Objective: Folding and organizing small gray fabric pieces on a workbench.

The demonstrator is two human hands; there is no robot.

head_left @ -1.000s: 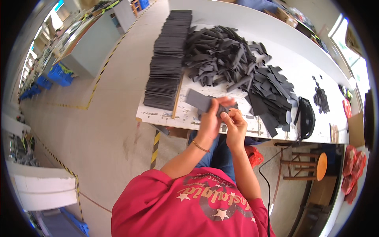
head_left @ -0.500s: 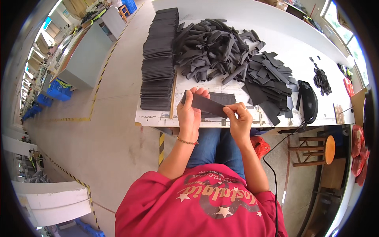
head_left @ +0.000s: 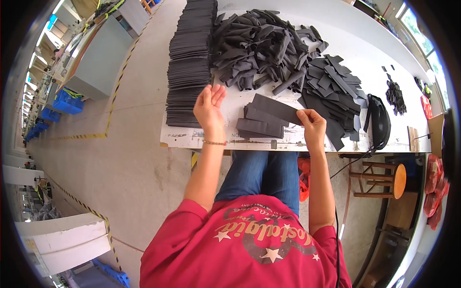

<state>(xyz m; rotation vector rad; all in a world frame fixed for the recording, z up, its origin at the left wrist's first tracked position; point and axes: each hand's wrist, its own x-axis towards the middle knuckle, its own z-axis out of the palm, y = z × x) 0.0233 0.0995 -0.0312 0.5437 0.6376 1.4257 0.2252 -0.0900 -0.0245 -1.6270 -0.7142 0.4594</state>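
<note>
My right hand (head_left: 313, 127) pinches the right end of a flat black strip (head_left: 273, 107), which looks like fabric. The strip slants away to the upper left, over a small stack of similar black strips (head_left: 259, 127) near the table's front edge. My left hand (head_left: 210, 109) is empty, its fingers loosely extended with the palm partly turned up. It hovers beside the long row of tightly packed black strips (head_left: 189, 72) on the left of the table.
Curled black pieces (head_left: 259, 50) lie heaped at the table's far middle. Flat black pieces (head_left: 333, 93) spread to the right, beside a black bundle (head_left: 378, 122) with a cord. The white table (head_left: 225, 144) has its front edge at my lap. A wooden stool (head_left: 399, 181) stands right.
My left hand has let go of the strip and moved left towards the packed row. My right hand has shifted right with the strip, showing more of the small stack.
</note>
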